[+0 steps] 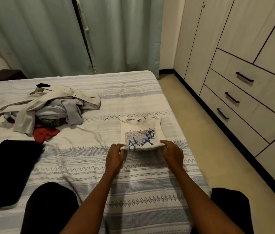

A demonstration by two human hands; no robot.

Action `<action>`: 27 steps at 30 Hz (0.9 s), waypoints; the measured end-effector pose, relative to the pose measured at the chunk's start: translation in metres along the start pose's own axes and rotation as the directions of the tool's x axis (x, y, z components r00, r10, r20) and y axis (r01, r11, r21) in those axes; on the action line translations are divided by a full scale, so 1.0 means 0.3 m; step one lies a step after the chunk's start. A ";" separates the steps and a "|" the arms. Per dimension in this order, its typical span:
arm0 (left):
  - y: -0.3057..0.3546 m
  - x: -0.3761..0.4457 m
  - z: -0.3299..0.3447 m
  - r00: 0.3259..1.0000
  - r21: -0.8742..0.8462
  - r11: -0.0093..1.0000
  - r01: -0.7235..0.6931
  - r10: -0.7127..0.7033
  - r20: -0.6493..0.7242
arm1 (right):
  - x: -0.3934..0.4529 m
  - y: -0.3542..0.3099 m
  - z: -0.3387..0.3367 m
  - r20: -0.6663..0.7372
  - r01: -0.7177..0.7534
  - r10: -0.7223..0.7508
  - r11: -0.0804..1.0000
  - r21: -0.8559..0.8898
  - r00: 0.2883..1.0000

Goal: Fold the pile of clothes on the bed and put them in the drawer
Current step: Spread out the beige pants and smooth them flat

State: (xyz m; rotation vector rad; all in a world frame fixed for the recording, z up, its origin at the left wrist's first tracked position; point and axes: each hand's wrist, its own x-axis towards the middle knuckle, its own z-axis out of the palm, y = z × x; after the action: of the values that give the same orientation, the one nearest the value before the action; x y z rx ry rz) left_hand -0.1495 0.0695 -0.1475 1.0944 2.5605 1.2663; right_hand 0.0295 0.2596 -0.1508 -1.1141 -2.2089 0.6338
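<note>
The folding is under way on one garment: a white T-shirt (pixel 141 132) with blue script on its chest lies on the bed (pixel 133 92), sleeves already tucked in so it makes a narrow panel, collar away from the person. The left hand (pixel 115 155) pinches the near left corner of the shirt between curled fingers, and the right hand (pixel 173 152) grips the near right corner the same way; the hem edge is lifted off the bedspread between them, throwing a shadow below. My guess is that this is the last fold, bottom up toward the collar. That would call for carrying both corners forward together, level, and laying the hem near the neckline so the edges square up, then pressing it flat.

The shirt lies just ahead of both hands, near the bed's right edge. The unfolded pile (pixel 49 107) sits well apart, up and to the left, beige, grey and red cloth heaped together. A dark piece (pixel 6 171) lies flat at the near left; it may be a folded garment, though the light is too dim to be sure. The drawers (pixel 244 92) stand closed across the floor to the right.
</note>
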 end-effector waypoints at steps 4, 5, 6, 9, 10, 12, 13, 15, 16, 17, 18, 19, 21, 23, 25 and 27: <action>0.107 0.079 -0.084 0.979 -0.099 0.992 0.075 -0.093 -0.184 | 0.106 -0.101 -0.097 -0.154 0.106 -0.096 0.992 0.061 0.983; 0.143 0.102 -0.111 0.975 -0.175 0.982 0.070 -0.105 -0.195 | 0.133 -0.130 -0.127 -0.200 0.153 -0.134 0.985 0.081 0.971; 0.182 0.127 -0.135 0.971 -0.271 0.961 0.051 -0.112 -0.212 | 0.160 -0.163 -0.156 -0.246 0.190 -0.160 0.977 0.101 0.956; 0.342 0.174 -0.228 0.949 -0.585 0.811 -0.020 -0.168 -0.266 | 0.234 -0.269 -0.259 -0.369 0.290 -0.199 0.933 0.212 0.908; 0.399 0.180 -0.262 0.944 -0.665 0.745 -0.057 -0.177 -0.280 | 0.246 -0.305 -0.294 -0.374 0.311 -0.191 0.904 0.294 0.908; 0.484 0.202 -0.323 0.936 -0.772 0.624 -0.125 -0.183 -0.299 | 0.257 -0.376 -0.366 -0.354 0.312 -0.152 0.834 0.455 0.923; 0.512 0.212 -0.348 0.937 -0.806 0.572 -0.155 -0.173 -0.303 | 0.261 -0.405 -0.396 -0.347 0.305 -0.132 0.802 0.514 0.929; 0.548 0.234 -0.379 0.936 -0.840 0.505 -0.196 -0.159 -0.314 | 0.276 -0.447 -0.436 -0.359 0.308 -0.100 0.747 0.589 0.928; 0.559 0.245 -0.386 0.935 -0.848 0.492 -0.196 -0.166 -0.312 | 0.287 -0.459 -0.445 -0.367 0.307 -0.083 0.732 0.608 0.926; 0.566 0.253 -0.388 0.937 -0.852 0.490 -0.184 -0.176 -0.303 | 0.299 -0.463 -0.448 -0.375 0.304 -0.072 0.735 0.607 0.924; 0.574 0.258 -0.387 0.939 -0.853 0.496 -0.163 -0.186 -0.288 | 0.314 -0.461 -0.445 -0.373 0.289 -0.062 0.752 0.593 0.926; 0.567 0.263 -0.377 0.943 -0.851 0.509 -0.127 -0.203 -0.262 | 0.328 -0.451 -0.435 -0.352 0.252 -0.047 0.786 0.565 0.935; 0.524 0.276 -0.341 0.952 -0.855 0.518 -0.039 -0.241 -0.189 | 0.362 -0.400 -0.392 -0.267 0.128 -0.001 0.879 0.460 0.964; 0.465 0.282 -0.292 0.954 -0.845 0.529 0.075 -0.285 -0.094 | 0.385 -0.338 -0.344 -0.150 0.001 0.051 0.945 0.328 0.987; 0.406 0.274 -0.239 0.945 -0.828 0.530 0.182 -0.327 -0.002 | 0.382 -0.284 -0.296 -0.040 -0.100 0.114 0.961 0.260 0.993; 0.361 0.254 -0.198 0.932 -0.815 0.518 0.257 -0.357 0.067 | 0.354 -0.256 -0.260 0.033 -0.160 0.156 0.955 0.249 0.987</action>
State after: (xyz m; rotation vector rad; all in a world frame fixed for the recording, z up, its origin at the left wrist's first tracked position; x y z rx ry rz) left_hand -0.1666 0.1218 -0.0131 0.3349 1.6627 2.0799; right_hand -0.0115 0.3181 -0.0159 -1.1618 -1.9950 0.9626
